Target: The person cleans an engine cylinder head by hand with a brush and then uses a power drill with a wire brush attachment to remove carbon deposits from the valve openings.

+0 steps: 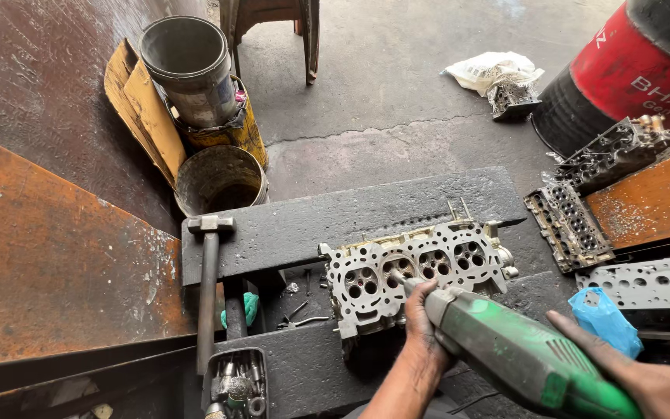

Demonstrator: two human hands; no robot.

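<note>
Left hand (422,322) wraps the nose of a green power tool (525,358) – right hand (645,376) on its body – tip against a cylinder head (416,271); hammer (208,287) nearby.

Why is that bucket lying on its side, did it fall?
The metal bucket lies tipped over on the floor, mouth open toward the hammer, below another bucket leaning askew on yellow boards. Whether it fell cannot be told.

A cylinder head (420,271) is lying across two beams (350,213), a hammer (208,287) resting to its left, buckets (195,70) standing farther left.
</note>
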